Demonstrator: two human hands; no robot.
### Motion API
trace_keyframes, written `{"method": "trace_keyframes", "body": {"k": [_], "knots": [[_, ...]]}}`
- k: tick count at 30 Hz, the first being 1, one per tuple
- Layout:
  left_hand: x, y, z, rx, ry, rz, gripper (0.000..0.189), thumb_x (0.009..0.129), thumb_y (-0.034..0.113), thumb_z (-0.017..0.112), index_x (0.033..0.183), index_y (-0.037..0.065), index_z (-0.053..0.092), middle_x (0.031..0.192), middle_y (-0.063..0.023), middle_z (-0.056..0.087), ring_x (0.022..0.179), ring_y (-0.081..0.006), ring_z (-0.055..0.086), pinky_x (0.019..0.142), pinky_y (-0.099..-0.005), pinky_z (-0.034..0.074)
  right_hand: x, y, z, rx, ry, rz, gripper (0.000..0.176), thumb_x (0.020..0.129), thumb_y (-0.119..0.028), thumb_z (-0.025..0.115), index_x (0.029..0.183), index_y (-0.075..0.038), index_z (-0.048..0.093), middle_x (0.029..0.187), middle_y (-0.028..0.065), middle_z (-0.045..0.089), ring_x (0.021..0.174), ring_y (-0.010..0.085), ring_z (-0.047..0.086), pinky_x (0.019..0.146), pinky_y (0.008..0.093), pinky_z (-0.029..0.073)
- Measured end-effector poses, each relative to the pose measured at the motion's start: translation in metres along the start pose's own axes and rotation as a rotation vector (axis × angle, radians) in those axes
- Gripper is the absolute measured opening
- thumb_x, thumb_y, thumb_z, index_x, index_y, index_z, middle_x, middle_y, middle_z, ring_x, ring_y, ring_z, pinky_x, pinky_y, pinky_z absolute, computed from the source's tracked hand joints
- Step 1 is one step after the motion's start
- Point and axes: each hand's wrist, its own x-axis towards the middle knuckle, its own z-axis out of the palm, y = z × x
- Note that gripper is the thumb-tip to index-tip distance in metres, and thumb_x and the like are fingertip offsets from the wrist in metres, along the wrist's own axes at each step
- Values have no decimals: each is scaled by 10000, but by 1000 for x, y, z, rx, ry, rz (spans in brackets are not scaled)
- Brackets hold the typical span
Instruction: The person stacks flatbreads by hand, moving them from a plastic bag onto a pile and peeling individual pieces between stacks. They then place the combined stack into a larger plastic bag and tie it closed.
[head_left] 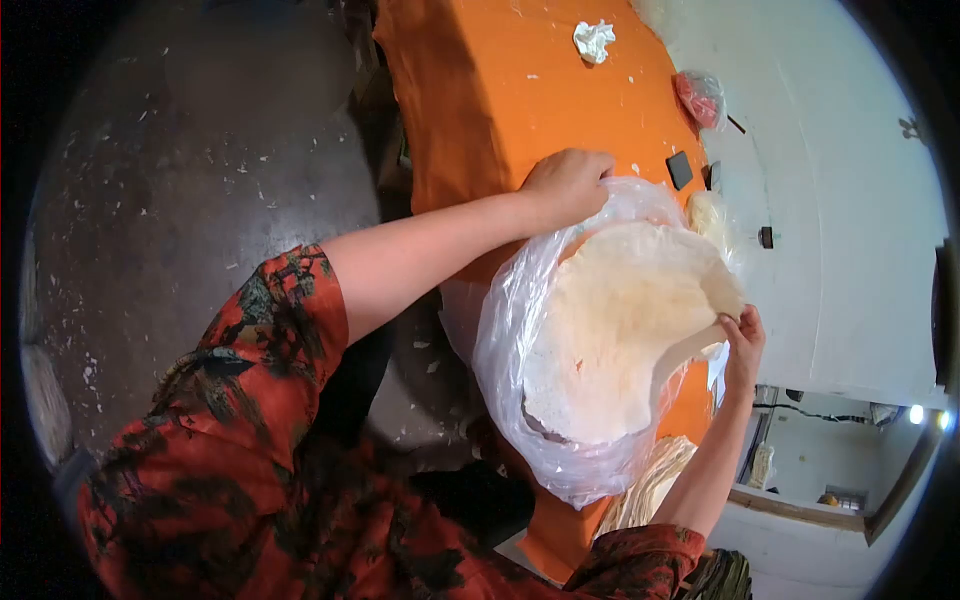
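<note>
A large, thin, cream-coloured sheet [620, 310], roughly round with uneven edges, lies over a clear plastic bag [505, 340]. My right hand [743, 345] pinches the sheet's far edge between thumb and fingers, and the sheet curls up there. At the bag's upper rim, my left hand [570, 188] is closed with its fingers on the gathered plastic. The bag's crumpled film spreads around the sheet on the side nearest me. The sheet's exact material does not show.
An orange cloth [550, 80] covers the long table. On it are crumpled white paper [594, 42], a red item in plastic [701, 98] and a dark flat object [679, 170]. Pale layered sheets [655, 480] lie beside the bag. White scraps dot the floor [230, 170].
</note>
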Motion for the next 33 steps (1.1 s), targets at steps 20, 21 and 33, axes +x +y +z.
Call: {"method": "trace_keyframes", "body": {"k": [20, 21, 33], "knots": [[6, -14, 7, 88, 38, 101, 250, 757, 237, 637, 864, 11, 647, 764, -175, 647, 710, -308, 634, 656, -374, 485, -108, -41, 112, -518, -206, -190, 621, 696, -196, 769, 1243, -47, 516, 1273, 175, 520, 1197, 330, 482, 997, 396, 388], [6, -15, 7, 86, 31, 108, 250, 757, 237, 637, 864, 11, 647, 764, -175, 647, 710, -308, 634, 656, -374, 485, -133, -51, 126, -545, -301, -228, 660, 687, -218, 774, 1262, -47, 498, 1299, 183, 496, 1209, 341, 464, 1010, 411, 376], [7, -13, 7, 91, 60, 150, 224, 766, 205, 653, 831, -8, 629, 713, -158, 630, 638, -242, 599, 618, -341, 467, -176, -15, 136, -368, -86, -176, 313, 856, -134, 588, 1144, -12, 573, 1103, 205, 607, 1042, 297, 584, 890, 344, 446]]}}
